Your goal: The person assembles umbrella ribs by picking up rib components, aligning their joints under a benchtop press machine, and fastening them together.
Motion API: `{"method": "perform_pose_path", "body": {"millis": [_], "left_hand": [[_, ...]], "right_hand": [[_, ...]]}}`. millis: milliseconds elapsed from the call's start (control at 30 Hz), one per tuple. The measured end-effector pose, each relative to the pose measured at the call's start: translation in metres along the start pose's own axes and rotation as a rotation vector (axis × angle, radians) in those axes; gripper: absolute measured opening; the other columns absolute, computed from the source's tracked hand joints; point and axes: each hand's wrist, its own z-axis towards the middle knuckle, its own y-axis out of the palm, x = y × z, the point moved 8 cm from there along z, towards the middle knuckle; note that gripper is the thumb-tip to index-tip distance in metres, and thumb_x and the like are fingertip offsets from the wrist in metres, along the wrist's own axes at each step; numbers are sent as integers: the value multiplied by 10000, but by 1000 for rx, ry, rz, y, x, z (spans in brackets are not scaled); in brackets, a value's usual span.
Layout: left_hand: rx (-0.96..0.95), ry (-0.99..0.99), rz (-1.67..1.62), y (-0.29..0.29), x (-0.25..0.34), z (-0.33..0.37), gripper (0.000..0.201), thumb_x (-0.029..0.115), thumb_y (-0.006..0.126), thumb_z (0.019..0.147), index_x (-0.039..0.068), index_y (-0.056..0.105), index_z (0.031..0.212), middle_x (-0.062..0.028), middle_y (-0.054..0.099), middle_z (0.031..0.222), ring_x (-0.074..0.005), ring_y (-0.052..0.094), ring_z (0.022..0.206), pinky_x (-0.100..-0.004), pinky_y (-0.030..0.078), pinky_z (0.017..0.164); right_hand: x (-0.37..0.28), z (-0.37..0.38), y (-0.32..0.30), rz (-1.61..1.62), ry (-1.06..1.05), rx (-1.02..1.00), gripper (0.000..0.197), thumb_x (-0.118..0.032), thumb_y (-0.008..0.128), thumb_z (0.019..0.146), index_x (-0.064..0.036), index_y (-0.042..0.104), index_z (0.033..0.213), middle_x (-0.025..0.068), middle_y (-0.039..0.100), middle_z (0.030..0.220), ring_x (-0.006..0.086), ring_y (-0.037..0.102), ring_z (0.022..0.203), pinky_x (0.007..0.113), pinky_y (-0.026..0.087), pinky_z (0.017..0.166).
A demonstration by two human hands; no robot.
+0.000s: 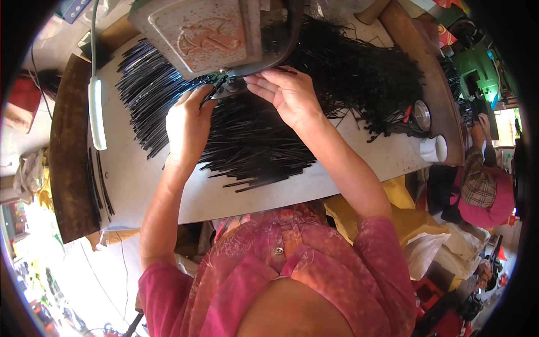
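Observation:
Under the head of a rusty metal machine [210, 39] my two hands work over a table piled with thin black strips. My left hand [188, 123] pinches a short piece of black strip [215, 90] beside the small metal part [231, 85] beneath the machine head. To the right, my right hand [289, 98] grips another black strip [285, 70] near its fingertips, its lower fingers partly stretched toward the machine. Below and between the hands lies a heap of black strips [255, 143]. The strips' ends under the machine are hidden.
More black strips [143, 101] lie left, with a tangled pile [359, 73] right. A white cup [433, 149] and a round metal tin [420, 116] stand near the table's [370, 160] right edge. A lamp tube [96, 112] hangs left. Another person [485, 191] sits at right by a green machine [477, 67].

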Motion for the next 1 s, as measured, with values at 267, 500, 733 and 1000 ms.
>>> {"method": "perform_pose_path", "body": {"millis": [267,500,733,1000], "left_hand": [[-13,-15,-50,5,-5,-2,227,89,610,728,43,623,950,-143,596,810,-300,576,706,-332,450,636],[2,-6,-64,6,-1,-2,230,85,622,721,41,625,946,-138,594,793,-296,577,694,-326,451,628],[27,48,-21,7,-1,-5,230,92,623,724,56,620,950,-116,571,738,-282,568,647,-334,452,584],[72,340,447,6,20,-11,251,37,529,757,70,573,1002,-57,493,721,-210,550,590,-301,452,488]], "right_hand": [[5,-1,6,9,-9,-26,162,-22,554,786,82,490,892,187,586,885,256,606,833,354,505,757],[4,0,7,-14,-22,-32,155,-33,556,793,72,500,893,172,590,890,243,608,838,342,504,760],[5,-1,7,-36,-14,-18,162,-40,563,794,70,499,894,175,593,893,238,609,838,339,505,765],[3,-1,5,-62,-3,-23,174,-41,576,781,74,510,893,175,593,887,244,614,820,336,514,749]]}}
